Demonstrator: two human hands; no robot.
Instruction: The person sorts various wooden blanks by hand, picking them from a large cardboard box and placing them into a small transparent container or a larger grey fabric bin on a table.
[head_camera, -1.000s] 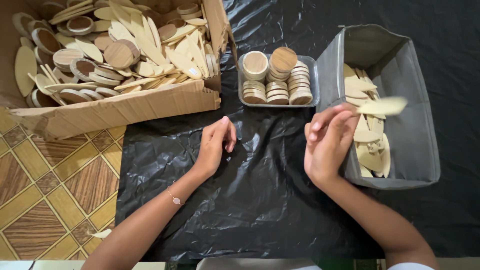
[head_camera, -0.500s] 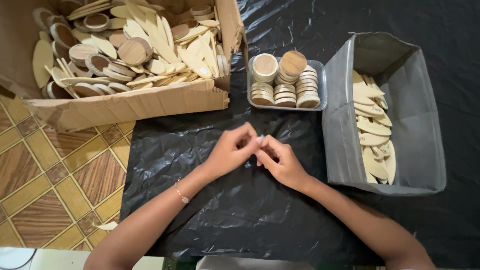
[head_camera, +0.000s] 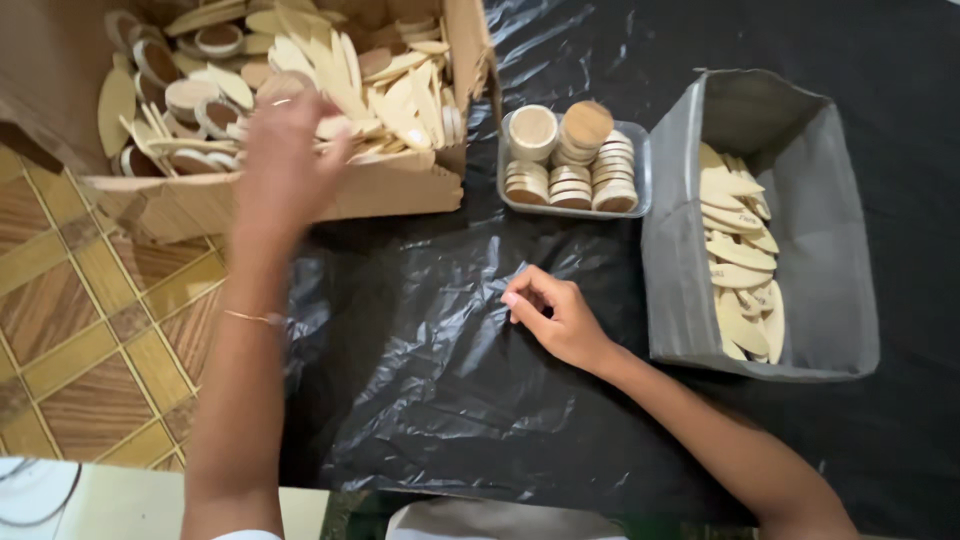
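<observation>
My left hand (head_camera: 285, 160) is stretched out over the front edge of a cardboard box (head_camera: 250, 205), motion-blurred, fingers spread above a heap of wooden leaf-shaped pieces (head_camera: 340, 70) and round wooden lids (head_camera: 190, 100). I see nothing gripped in it. My right hand (head_camera: 555, 315) rests on the black plastic sheet (head_camera: 420, 340), fingers curled loosely, thumb and forefinger close together; whether something small sits between them is unclear.
A small grey tray (head_camera: 640, 170) holds stacked round wooden lids (head_camera: 570, 185). To its right a grey fabric bin (head_camera: 800, 250) contains several wooden leaf pieces (head_camera: 740, 270). Patterned tile floor (head_camera: 90, 300) lies at the left.
My hands were together at the middle of the sheet. The left hand has since shot up to the cardboard box; the right hand stayed low on the sheet.
</observation>
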